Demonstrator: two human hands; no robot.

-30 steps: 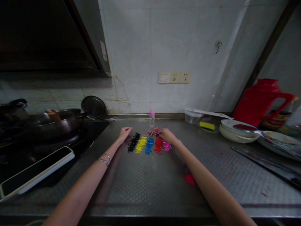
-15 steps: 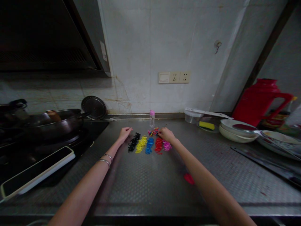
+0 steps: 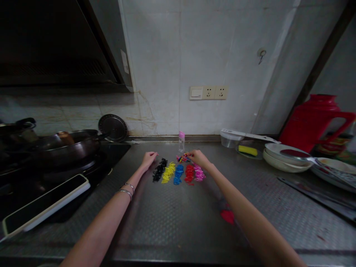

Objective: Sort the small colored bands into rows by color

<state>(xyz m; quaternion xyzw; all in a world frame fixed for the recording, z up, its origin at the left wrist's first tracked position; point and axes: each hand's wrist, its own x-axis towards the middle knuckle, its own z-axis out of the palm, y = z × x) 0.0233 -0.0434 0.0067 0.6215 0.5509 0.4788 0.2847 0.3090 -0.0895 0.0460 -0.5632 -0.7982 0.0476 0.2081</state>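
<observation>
Small bands lie sorted in rows on the steel counter: black pile, yellow pile, blue pile, red pile, pink pile. Behind them sits a mixed heap. My right hand rests at that heap, fingers pinched together on something I cannot make out. My left hand lies curled on the counter just left of the black pile, fingertips close together. A small clear bottle with a pink cap stands behind the heap.
A dark pan sits on the stove at left, a phone lies by it. Stacked plates, a yellow sponge, a plastic tub and a red thermos crowd the right. A red scrap lies under my right forearm.
Hardly anything has changed; the view shifted slightly and both hands stay at the same spots by the piles.
</observation>
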